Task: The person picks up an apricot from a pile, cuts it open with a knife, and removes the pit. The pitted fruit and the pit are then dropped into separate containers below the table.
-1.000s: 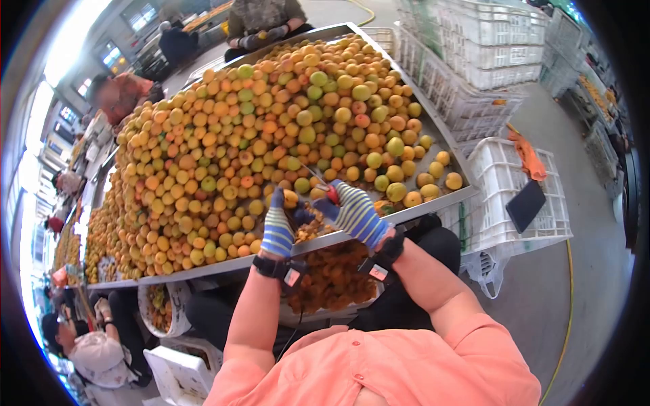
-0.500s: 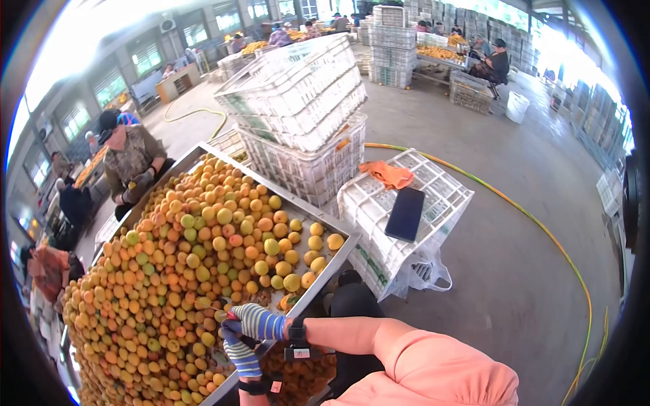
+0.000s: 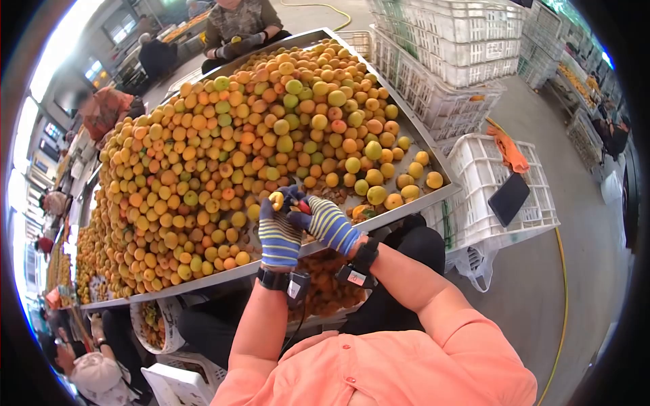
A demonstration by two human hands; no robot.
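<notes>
Both my hands wear striped gloves and meet above the near edge of a metal tray heaped with yellow-orange fruit. Between the fingertips of my left hand is a small yellow fruit piece. My right hand is closed around a small red-handled tool, its fingers touching the left ones; the tool's tip is hidden. Beneath the tray edge, a container of orange-brown pieces shows between my legs.
Stacked white crates rise beyond the tray's right side. On a nearer crate lie a phone and an orange cloth. A person sits across the tray; another is at lower left. A basket stands below the tray.
The view has swung left and down, so tray and crates appear further right. My hands have come up over the tray edge, and a yellow piece now shows at my left fingertips.
</notes>
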